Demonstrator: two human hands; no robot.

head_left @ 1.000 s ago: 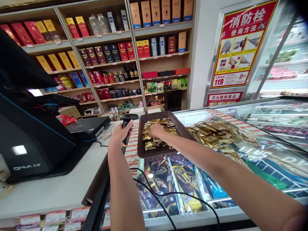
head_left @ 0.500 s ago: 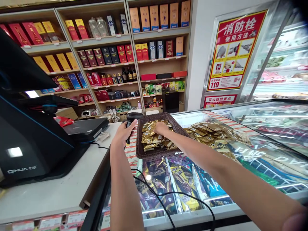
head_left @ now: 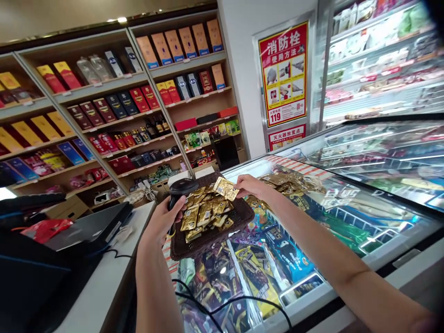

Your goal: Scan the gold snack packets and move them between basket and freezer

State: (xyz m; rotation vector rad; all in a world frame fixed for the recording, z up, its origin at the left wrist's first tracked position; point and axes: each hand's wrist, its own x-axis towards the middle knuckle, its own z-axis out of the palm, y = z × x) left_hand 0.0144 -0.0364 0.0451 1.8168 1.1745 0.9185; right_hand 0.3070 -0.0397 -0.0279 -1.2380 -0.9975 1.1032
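Observation:
My left hand (head_left: 161, 217) is wrapped round the handle of a black barcode scanner (head_left: 183, 186), whose head points over the basket's left side. Between the fingertips of my right hand (head_left: 251, 186) is a small gold foil packet (head_left: 226, 188), lifted above the basket's far right part. Below it, several more gold packets (head_left: 204, 212) lie heaped in a dark brown woven basket (head_left: 243, 213). That basket rests on the glass top of a freezer. To the right, a pile of loose gold packets (head_left: 282, 182) lies on the glass, partly behind my right forearm.
Wrapped ice creams (head_left: 255, 273) show through the freezer glass. A black cable (head_left: 243, 298) loops across its near part. At left stands a white counter (head_left: 104, 282) with a dark machine (head_left: 31, 277) on it. Shelves of boxes (head_left: 114, 108) line the back wall.
My right hand has come up out of the basket with a gold packet. The scanner stays in my left hand. The view has turned to the right.

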